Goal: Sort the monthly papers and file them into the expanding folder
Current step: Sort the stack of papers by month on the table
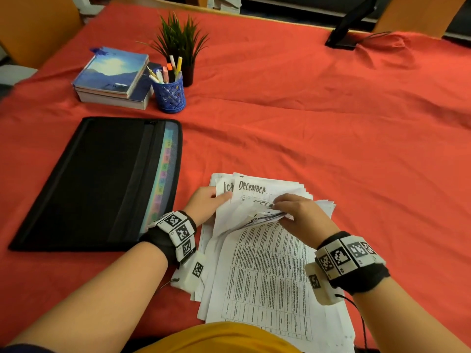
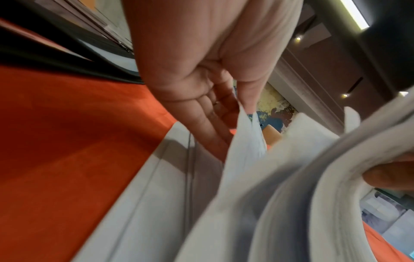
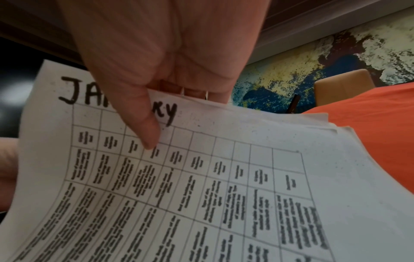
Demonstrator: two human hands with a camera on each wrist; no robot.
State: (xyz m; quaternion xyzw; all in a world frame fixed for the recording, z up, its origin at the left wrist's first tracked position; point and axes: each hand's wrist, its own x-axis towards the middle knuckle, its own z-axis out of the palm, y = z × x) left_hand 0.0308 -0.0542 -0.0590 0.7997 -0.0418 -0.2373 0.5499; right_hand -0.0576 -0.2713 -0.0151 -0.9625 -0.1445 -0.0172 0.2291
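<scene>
at the bottom centre of the head view a yellow garment [image 1: 219, 337] is showing, and just above it the stack of papers [image 1: 265, 273] is lying on the red tablecloth [image 1: 318, 128], thin white sheets printed with tables of small dark text, loosely fanned so their edges are not lining up. the right hand [image 1: 300, 212] is bending a sheaf of the upper sheets up off the stack, thumb on the printed face and fingers curled behind; in the right wrist view that thumb [image 3: 145, 127] is covering the middle of a handwritten "january" heading. the left hand [image 1: 204, 205] is sitting at the stack's left edge, thumb pinching the raised sheets while the fingers [image 2: 208, 127] are lying fairly straight and together under them; a sheet headed "december" is showing between the two hands. both wrists are wearing black bands with white coded blocks. left of the papers, just apart from them, the expanding folder [image 1: 102, 179] is lying flat and closed, black fabric with rounded corners and a translucent strip of pastel tabs along its right side. farther up, in the upper left of the frame, two stacked books [image 1: 114, 77] are lying beside one blue perforated pen cup [image 1: 169, 95] holding several markers, with one spiky green plant [image 1: 181, 39] in a dark pot touching behind it. at the upper right a black stand [image 1: 349, 29] is resting on the cloth's far edge, and orange chair backs are standing in both top corners.
</scene>
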